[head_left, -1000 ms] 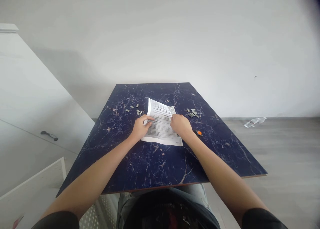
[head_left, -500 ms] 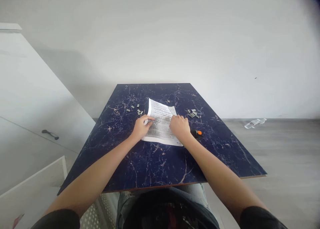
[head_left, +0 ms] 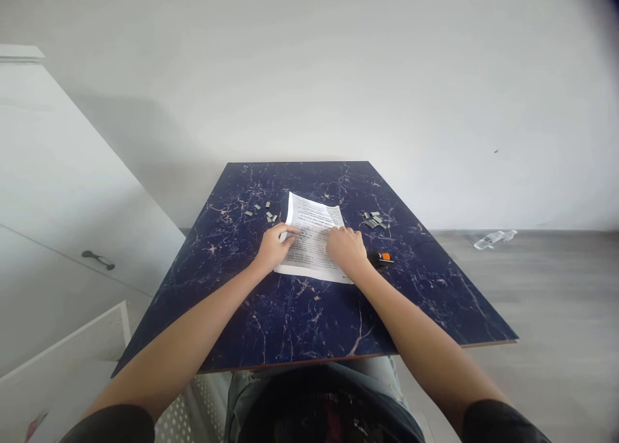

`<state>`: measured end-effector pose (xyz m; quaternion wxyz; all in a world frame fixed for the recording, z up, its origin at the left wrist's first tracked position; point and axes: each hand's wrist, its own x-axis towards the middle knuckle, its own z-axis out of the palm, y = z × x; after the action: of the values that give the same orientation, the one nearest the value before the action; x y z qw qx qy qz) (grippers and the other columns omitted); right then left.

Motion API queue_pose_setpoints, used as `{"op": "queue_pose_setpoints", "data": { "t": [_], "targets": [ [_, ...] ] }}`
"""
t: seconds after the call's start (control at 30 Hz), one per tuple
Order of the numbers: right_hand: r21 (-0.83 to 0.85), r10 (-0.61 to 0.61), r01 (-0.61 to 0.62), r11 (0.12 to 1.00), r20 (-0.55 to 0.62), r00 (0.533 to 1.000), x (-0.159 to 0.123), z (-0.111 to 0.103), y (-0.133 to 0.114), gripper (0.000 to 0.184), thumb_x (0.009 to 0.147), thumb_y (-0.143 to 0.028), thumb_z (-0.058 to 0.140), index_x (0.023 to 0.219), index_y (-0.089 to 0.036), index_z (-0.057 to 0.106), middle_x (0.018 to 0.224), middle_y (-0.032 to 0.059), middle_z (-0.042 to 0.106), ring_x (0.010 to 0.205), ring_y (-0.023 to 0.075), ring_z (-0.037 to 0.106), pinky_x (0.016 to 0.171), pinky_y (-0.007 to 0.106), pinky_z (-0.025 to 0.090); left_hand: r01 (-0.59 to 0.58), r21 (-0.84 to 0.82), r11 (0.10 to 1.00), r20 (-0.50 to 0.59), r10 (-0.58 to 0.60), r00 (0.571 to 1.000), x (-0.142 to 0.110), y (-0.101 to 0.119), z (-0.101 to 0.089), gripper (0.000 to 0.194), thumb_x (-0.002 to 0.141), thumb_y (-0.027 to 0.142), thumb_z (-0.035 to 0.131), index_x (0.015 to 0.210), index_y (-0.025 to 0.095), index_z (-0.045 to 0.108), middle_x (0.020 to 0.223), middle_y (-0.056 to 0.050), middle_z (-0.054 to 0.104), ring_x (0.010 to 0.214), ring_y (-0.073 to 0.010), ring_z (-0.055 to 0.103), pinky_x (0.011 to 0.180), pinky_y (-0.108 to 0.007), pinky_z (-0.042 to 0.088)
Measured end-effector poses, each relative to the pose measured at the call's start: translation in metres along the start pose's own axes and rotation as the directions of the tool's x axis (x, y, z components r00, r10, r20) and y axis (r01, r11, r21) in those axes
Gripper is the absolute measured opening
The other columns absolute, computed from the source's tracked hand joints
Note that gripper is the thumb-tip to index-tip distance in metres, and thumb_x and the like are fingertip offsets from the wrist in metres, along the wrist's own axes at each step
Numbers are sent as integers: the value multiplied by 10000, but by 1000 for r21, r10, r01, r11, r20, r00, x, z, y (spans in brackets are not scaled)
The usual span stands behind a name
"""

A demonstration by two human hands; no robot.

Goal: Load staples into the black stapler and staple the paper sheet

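A printed sheet of paper (head_left: 312, 220) lies on the dark blue marbled table (head_left: 309, 327), its far left corner curling up. My left hand (head_left: 273, 246) grips the left edge of the sheet, thumb and fingers on the printed side. On the sheet's right side, my right hand (head_left: 347, 249) is closed, its fingers curled against the paper and their tips hidden. Just right of that hand lies a black object with an orange part (head_left: 385, 256), partly covered by the wrist; its kind cannot be made out.
Small grey metallic pieces (head_left: 374, 220) lie in a pile beyond my right hand. Similar loose pieces (head_left: 269, 216) are scattered beyond my left hand. A white cabinet (head_left: 62, 191) stands left of the table, and crumpled clear plastic (head_left: 494, 238) lies on the floor at right.
My right hand has shifted slightly left and down over the sheet, and the paper's right edge shows a little more. My left hand keeps its hold.
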<state>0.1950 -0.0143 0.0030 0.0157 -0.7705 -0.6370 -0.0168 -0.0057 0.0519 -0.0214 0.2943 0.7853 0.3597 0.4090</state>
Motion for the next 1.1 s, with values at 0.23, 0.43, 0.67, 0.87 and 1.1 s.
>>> {"op": "queue_pose_setpoints", "data": {
  "t": [0.23, 0.43, 0.67, 0.87, 1.1],
  "targets": [
    [475, 113, -81, 876, -38, 993, 23, -5, 39, 313, 928, -274, 426, 739, -167, 651, 749, 86, 690, 715, 187, 611, 661, 268, 397, 18, -6, 1000, -1, -18, 1000, -1, -3, 0, 230, 828, 78, 647, 961, 227, 762, 1036, -31, 747, 1014, -224, 685, 995, -401, 487],
    [783, 207, -80, 617, -64, 976, 25, 0, 58, 309, 848, -339, 467, 569, -207, 474, 519, -23, 499, 528, 128, 450, 543, 256, 330, 38, -5, 999, -6, -38, 999, -1, -5, -1, 214, 833, 88, 642, 956, 217, 760, 1049, -33, 753, 1027, -225, 684, 1006, -402, 486],
    [893, 265, -24, 450, -108, 958, 27, 4, 61, 280, 807, -334, 484, 554, -216, 469, 480, -17, 471, 477, 129, 432, 498, 266, 324, 39, 15, 999, -2, -39, 999, 0, -6, -2, 214, 829, 91, 642, 958, 213, 760, 1045, -29, 755, 1026, -219, 683, 1001, -386, 483],
    [885, 245, -12, 465, -116, 962, 26, 4, 65, 291, 804, -328, 493, 536, -215, 474, 468, -16, 475, 469, 127, 438, 488, 262, 322, 38, 29, 999, 4, -38, 999, -1, -7, -2, 213, 829, 92, 646, 959, 219, 756, 1047, -24, 756, 1027, -219, 685, 1002, -386, 482],
    [909, 227, -9, 417, -94, 969, 23, 2, 63, 259, 786, -314, 516, 550, -213, 484, 470, -4, 482, 486, 133, 438, 479, 262, 311, 68, 52, 996, 7, -69, 998, -2, -5, -6, 402, 813, 113, 638, 1196, 227, 681, 1228, -32, 713, 1084, -226, 676, 1006, -372, 503]
  ]
}}
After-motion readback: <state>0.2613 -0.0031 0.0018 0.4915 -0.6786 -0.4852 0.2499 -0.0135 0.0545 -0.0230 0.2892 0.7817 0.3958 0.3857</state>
